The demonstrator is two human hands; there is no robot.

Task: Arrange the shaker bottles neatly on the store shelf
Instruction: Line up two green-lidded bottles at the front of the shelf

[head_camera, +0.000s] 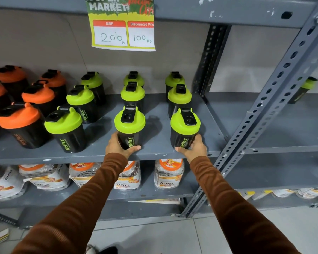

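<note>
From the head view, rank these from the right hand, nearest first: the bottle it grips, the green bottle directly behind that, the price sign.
1. Gripped bottle, in the right hand, shelf front.
2. Middle bottle, directly behind.
3. Price sign, hanging up left.

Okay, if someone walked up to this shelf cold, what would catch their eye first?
Probably the two hands: the left hand and right hand each grip a green-lidded shaker at the shelf's front edge. Next, the yellow price sign hanging above, and the block of orange-lidded shakers at far left.
</note>
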